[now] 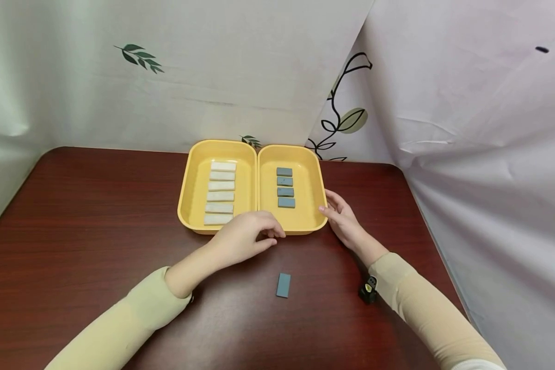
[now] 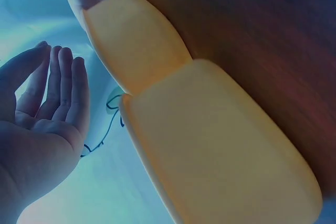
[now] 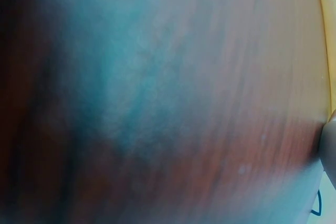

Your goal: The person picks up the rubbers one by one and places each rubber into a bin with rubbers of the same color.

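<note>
Two yellow trays stand side by side at the back of the table. Several white rectangular blocks [image 1: 220,197] form a column in the left tray [image 1: 183,190]. Several smaller blue-grey blocks [image 1: 285,192] line up in the right tray [image 1: 312,180]. A lone blue-grey block [image 1: 283,285] lies on the table in front. My left hand [image 1: 247,236] hovers at the trays' front edge, fingers loosely bent around nothing; the left wrist view shows its palm bare. With thumb at the rim and fingers along the outer wall, my right hand [image 1: 347,223] grips the right tray's right side.
The dark reddish wooden table [image 1: 97,216] meets pale leaf-printed fabric [image 1: 213,77] at the back. More pale fabric [image 1: 490,180] hangs along the right side. A small black device [image 1: 367,290] sits at the right wrist. The right wrist view is mostly blurred tabletop.
</note>
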Demonstrator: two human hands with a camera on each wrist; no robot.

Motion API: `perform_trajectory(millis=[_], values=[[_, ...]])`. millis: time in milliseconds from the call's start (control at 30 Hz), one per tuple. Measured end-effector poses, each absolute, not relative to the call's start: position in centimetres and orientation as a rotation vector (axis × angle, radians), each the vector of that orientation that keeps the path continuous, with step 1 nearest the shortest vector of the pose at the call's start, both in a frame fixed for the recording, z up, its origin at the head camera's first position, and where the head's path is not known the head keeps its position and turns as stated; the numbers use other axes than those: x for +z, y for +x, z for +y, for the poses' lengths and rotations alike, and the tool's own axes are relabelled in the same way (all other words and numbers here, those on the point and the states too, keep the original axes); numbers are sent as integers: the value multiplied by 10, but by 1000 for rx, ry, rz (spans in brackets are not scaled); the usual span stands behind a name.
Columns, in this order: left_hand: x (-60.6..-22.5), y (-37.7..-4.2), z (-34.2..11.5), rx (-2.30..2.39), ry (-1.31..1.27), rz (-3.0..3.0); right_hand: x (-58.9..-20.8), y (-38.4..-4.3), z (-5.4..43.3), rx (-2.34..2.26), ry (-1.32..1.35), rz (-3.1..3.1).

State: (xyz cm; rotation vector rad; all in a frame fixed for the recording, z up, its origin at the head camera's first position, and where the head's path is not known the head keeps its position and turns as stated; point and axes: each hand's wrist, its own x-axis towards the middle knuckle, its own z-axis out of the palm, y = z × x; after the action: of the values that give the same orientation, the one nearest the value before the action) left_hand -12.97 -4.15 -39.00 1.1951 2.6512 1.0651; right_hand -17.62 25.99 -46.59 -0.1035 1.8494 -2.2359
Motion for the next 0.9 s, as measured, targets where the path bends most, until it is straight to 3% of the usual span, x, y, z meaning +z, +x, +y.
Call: perform_trajectory(millis=[900], values=[[-424,-109,-32,992,1251,2467,-461,-178,257,-2202,-34,1847]])
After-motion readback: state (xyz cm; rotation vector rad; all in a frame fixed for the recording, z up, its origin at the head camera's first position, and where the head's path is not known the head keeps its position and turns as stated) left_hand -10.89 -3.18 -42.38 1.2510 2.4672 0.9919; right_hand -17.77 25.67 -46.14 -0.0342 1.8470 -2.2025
